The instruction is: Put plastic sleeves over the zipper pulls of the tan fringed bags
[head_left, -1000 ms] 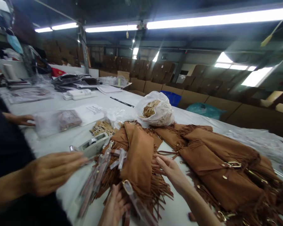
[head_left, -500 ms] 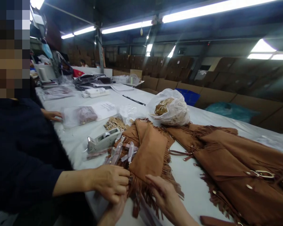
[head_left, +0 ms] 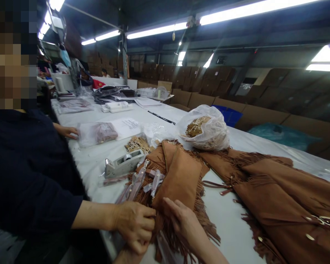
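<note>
A brown fringed suede-look bag (head_left: 181,176) lies on the white table in front of me. My right hand (head_left: 185,223) rests against its lower edge, fingers stretched out over the material and fringe. My left hand (head_left: 130,255) is low in the picture, mostly covered by a co-worker's hand (head_left: 134,224); its fingers are hidden. That co-worker's hand is closed at the bag's lower left corner, and what it pinches is too small to make out. Wrapped straps with metal clips (head_left: 139,181) lie along the bag's left side.
A grey tape dispenser (head_left: 123,164) stands left of the bag, near a pile of strung tags (head_left: 139,144). Behind is a plastic bag of tags (head_left: 206,128). More brown fringed bags (head_left: 286,190) lie on the right. The co-worker's other hand (head_left: 67,131) is beside a plastic-wrapped packet (head_left: 99,132).
The view has shifted slightly, so the scene sits further right. My right hand has moved a little left along the bag's lower edge. The co-worker's hand stays at the corner.
</note>
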Demonstrator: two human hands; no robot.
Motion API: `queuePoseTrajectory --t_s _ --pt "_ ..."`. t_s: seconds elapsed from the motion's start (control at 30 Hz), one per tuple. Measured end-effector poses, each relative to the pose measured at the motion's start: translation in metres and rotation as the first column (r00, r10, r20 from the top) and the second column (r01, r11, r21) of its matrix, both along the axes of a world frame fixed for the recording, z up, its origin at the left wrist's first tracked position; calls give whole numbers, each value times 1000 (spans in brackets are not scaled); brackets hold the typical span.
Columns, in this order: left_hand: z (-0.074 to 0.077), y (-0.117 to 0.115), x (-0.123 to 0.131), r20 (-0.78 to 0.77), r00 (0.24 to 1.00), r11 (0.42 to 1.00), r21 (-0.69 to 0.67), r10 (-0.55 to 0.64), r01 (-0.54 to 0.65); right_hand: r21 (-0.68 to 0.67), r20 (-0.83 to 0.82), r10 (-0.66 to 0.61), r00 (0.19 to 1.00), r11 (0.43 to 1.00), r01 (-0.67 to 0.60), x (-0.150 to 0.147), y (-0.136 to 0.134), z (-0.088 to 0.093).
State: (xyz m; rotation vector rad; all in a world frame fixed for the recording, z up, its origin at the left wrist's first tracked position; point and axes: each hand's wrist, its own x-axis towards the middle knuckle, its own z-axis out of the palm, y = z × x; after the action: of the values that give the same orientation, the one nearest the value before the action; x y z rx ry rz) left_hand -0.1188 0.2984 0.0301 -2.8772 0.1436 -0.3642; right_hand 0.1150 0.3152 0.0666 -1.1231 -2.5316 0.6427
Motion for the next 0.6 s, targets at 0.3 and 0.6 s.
queuePoseTrajectory --t_s 0.3,0.6 --pt "-3 7 -10 97 989 988 93 114 -123 -53 -266 -21 964 999 7 -3 -12 -31" --pt "18 4 -14 53 972 399 905 230 -144 49 -355 -121 927 988 148 12 -4 -15"
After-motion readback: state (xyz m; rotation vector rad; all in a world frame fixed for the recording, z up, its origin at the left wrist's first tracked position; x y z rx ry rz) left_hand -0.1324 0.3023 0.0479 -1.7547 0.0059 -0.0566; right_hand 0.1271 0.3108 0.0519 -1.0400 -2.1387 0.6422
